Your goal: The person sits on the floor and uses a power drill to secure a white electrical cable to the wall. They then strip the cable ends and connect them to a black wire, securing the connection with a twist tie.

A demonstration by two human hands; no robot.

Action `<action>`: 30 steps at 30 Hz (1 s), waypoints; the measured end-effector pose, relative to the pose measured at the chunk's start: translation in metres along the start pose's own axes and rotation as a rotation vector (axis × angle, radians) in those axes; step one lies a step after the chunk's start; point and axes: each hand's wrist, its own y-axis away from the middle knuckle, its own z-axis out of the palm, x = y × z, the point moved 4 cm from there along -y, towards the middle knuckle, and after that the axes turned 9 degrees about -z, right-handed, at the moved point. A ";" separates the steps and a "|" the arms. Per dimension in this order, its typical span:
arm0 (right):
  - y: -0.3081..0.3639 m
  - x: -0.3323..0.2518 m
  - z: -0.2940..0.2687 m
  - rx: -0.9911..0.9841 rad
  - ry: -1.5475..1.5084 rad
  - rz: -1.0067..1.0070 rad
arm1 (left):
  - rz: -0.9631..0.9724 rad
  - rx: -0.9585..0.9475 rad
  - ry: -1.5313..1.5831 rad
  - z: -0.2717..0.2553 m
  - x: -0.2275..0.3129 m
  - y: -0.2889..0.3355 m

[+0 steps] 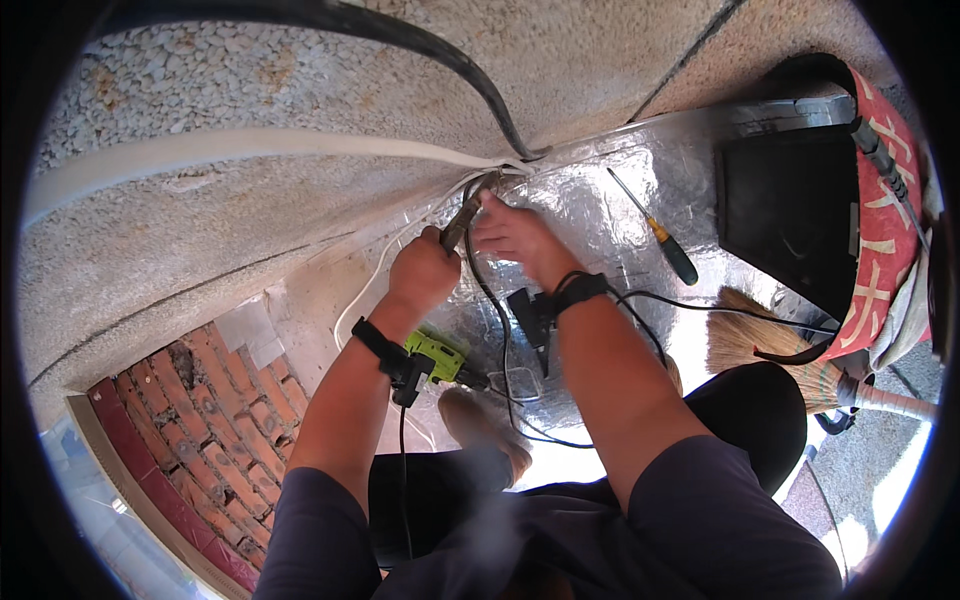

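Observation:
My left hand is wrapped round a dark, worn hand tool that looks like pliers. The tool slants up and right, its far end among the cables at the foot of the wall. Close beside that end is my right hand, its fingers apart and partly stretched; whether a fingertip touches the tool or a wire is too small to tell. A thick white cable and a thick black cable come together just beyond my hands. A thinner black cable runs down past them.
A screwdriver lies on the silvery foil sheet. Below my left wrist is a green power drill. At right stand a black bag with a red strip and a straw broom. Bricks show at lower left.

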 end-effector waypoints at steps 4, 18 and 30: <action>-0.010 -0.044 -0.041 0.288 0.299 -0.724 | -0.043 0.048 -0.046 -0.001 0.014 0.005; -0.021 -0.040 -0.013 0.262 -0.246 -0.454 | -0.019 0.028 0.100 -0.018 0.021 0.019; -0.025 -0.037 -0.014 0.245 -0.238 -0.473 | -0.019 -0.339 0.753 -0.003 0.008 0.008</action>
